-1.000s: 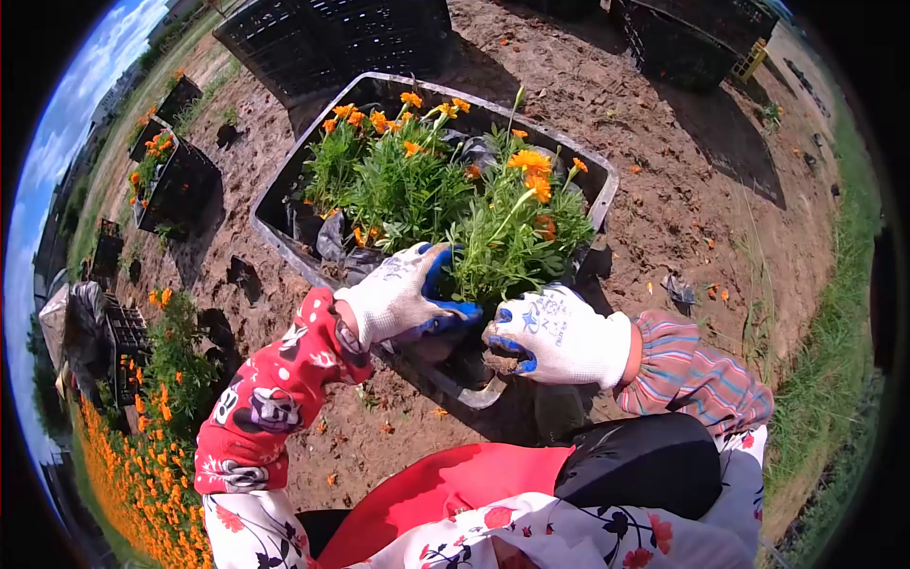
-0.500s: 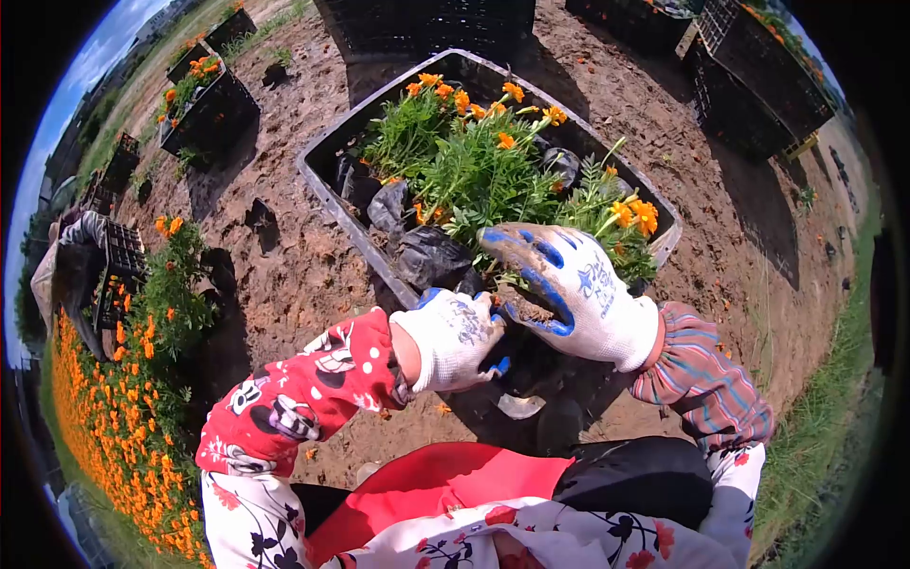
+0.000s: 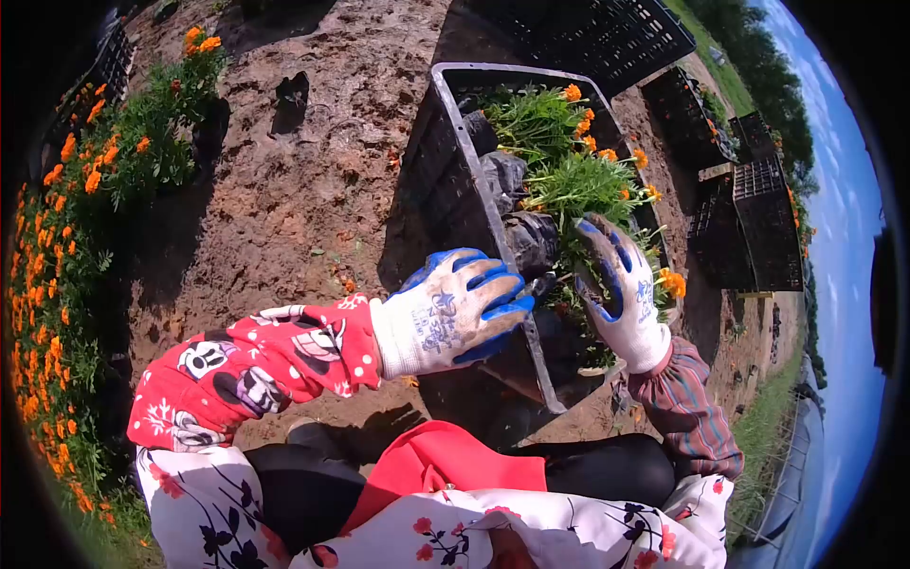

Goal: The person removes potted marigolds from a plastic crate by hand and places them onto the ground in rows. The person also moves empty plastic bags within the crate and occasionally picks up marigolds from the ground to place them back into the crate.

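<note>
A black plastic crate with a grey rim holds leafy plants with orange flowers and roots in black bags. My left hand, in a soiled white and blue glove, is at the crate's near left rim with its fingers slightly bent and apart; nothing shows in it. Over the near part of the plants is my right hand, gloved alike, its thumb and fingers apart beside a black bag. Leaves show close to its fingertips, and nothing is visibly gripped.
More black crates stand beyond this one and at the right. Many orange-flowered plants line the left side. A dark bag lies on the brown soil.
The view has turned, so the crate appears farther right and more upright. My left hand has come away from my right hand to the crate's left rim. My right hand remains over the plants.
</note>
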Demonstrator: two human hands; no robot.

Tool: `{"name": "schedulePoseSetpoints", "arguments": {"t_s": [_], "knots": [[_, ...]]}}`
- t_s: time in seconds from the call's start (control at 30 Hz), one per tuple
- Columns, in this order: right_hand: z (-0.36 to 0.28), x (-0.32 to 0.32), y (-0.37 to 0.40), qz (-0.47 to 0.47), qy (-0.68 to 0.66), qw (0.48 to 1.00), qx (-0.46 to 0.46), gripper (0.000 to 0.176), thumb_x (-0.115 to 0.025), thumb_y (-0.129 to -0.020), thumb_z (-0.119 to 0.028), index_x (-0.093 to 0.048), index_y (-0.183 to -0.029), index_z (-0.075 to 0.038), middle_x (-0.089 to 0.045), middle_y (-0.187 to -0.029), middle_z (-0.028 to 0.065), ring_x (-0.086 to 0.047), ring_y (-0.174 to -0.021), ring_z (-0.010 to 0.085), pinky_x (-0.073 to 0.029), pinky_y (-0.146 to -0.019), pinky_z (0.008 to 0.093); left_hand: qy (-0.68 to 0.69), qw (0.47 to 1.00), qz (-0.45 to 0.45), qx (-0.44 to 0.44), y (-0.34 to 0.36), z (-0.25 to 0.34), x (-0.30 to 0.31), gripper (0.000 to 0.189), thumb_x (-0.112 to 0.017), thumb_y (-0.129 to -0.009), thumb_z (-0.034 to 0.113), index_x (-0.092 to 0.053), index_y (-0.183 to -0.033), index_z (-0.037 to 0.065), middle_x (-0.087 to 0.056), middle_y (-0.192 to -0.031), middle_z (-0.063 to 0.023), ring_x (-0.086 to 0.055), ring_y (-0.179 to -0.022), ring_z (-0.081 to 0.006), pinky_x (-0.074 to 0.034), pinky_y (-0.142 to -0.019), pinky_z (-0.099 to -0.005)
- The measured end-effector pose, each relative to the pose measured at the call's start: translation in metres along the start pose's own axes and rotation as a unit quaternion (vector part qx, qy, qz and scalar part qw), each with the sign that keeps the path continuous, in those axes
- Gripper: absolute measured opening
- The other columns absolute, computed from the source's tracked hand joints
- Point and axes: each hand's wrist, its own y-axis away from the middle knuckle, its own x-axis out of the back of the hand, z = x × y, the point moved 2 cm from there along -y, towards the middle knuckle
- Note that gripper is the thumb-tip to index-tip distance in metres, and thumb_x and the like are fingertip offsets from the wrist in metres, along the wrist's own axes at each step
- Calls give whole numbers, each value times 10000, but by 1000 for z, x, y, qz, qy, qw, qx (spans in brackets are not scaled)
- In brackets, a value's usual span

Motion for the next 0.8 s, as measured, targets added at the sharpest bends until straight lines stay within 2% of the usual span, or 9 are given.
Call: {"name": "schedulePoseSetpoints", "arguments": {"t_s": [0.07, 0.13, 0.17, 0.23, 0.27, 0.3, 0.33, 0.37, 0.8], "knots": [[-13, -20, -33, -15, -22, 1000, 12, 515, -636, -743, -68, -490, -1236, -57, -492, -1232, 192, -480, -1118, 380, -387, -937, 438, -48, 996, -29, 74, 48, -17, 11, 453, -678, -712, 234, -561, -1123, 84, -525, -1117, -117, -509, -1030, -293, -408, -891, -455], [-8, -52, -56, -9, -91, 996, -4, 511, -613, -764, -40, -473, -1255, -31, -466, -1270, 207, -446, -1175, 385, -355, -997, 408, -22, 975, -82, 203, 104, -25, 7, 381, -647, -770, 234, -565, -1111, 83, -525, -1111, -128, -503, -1033, -307, -398, -881, -456], [-3, -72, -64, -16, -201, 978, -58, 448, -564, -849, -93, -457, -1279, -31, -453, -1300, 196, -429, -1215, 345, -332, -1023, 377, -8, 965, -109, 238, 132, -26, 1, 371, -625, -787, 251, -565, -1112, 83, -529, -1112, -118, -498, -1047, -306, -392, -889, -452], [8, -98, -83, -67, -183, 976, -92, 401, -480, -927, -183, -445, -1289, -14, -441, -1328, 170, -412, -1243, 290, -306, -1039, 355, 29, 947, -146, 284, 179, -23, -14, 350, -601, -801, 271, -576, -1101, 93, -537, -1104, -107, -499, -1049, -300, -384, -894, -452], [15, -111, -88, -53, -249, 961, -110, 433, -401, -965, -279, -442, -1289, 4, -439, -1335, 156, -400, -1250, 261, -287, -1049, 347, 50, 939, -144, 308, 200, -20, -21, 344, -592, -806, 280, -579, -1096, 96, -538, -1102, -104, -500, -1048, -299, -379, -897, -455], [20, -115, -84, -60, -210, 966, -135, 468, -359, -976, -316, -416, -1313, 4, -427, -1346, 133, -386, -1254, 227, -276, -1057, 337, 72, 930, -143, 330, 217, -16, -28, 339, -583, -810, 289, -581, -1091, 100, -540, -1100, -101, -500, -1047, -298, -374, -900, -457], [14, -119, -86, -60, -320, 923, -204, 483, -344, -978, -334, -400, -1329, -8, -415, -1356, 124, -379, -1256, 218, -276, -1057, 334, 114, 919, -150, 346, 230, -13, -32, 327, -577, -812, 288, -586, -1085, 108, -539, -1102, -101, -497, -1050, -301, -373, -894, -465], [4, -122, -83, -47, -417, 867, -269, 498, -329, -980, -353, -385, -1345, -19, -404, -1365, 114, -372, -1259, 209, -276, -1058, 330, 134, 914, -142, 356, 244, -9, -42, 322, -573, -813, 295, -588, -1080, 115, -545, -1098, -97, -502, -1039, -303, -373, -889, -464], [18, -127, -58, -30, -357, 870, -339, 497, -402, -953, -342, -403, -1330, -18, -428, -1340, 109, -408, -1220, 203, -311, -1031, 331, 236, 893, -126, 361, 258, -36, -37, 343, -543, -819, 333, -594, -1070, 105, -541, -1074, -82, -498, -982, -274, -369, -857, -427]]}}
